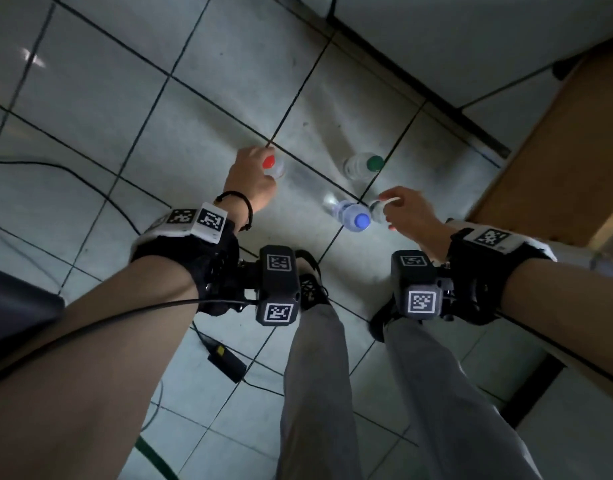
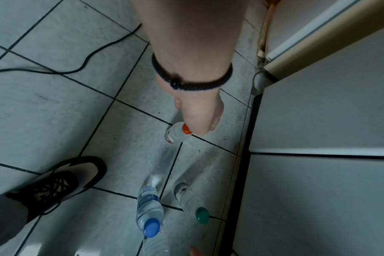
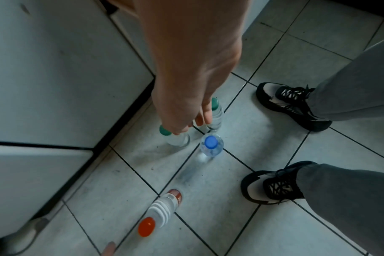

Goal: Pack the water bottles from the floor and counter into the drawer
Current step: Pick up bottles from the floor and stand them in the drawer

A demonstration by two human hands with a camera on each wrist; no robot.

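Several clear water bottles stand on the tiled floor. My left hand hangs right beside the cap of the red-capped bottle; the cap shows free and nothing is held. A blue-capped bottle stands in the middle. One green-capped bottle is nearest the cabinets. My right hand reaches down with straight fingers against the top of a second green-capped bottle.
White cabinet fronts with a dark plinth border the bottles. A brown wooden panel stands at the right. A black cable and power adapter lie on the floor near my shoes.
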